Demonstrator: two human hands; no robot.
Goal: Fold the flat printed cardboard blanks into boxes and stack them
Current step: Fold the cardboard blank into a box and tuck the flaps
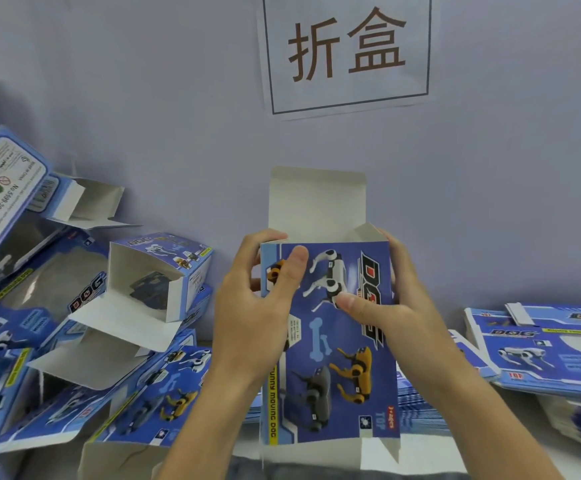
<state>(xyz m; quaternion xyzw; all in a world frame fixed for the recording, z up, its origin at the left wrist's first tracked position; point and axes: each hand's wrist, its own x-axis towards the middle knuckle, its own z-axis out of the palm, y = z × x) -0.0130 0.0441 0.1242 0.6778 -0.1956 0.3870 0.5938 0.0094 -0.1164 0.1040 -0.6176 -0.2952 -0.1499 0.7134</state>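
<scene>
Two bare hands hold a blue printed cardboard box (330,341) upright at centre: left hand (258,317) grips its left edge, right hand (389,306) its right, thumbs pressing the front, top flap open.

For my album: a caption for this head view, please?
Both hands, left hand and right hand, hold a half-formed blue box, top flap open.
</scene>
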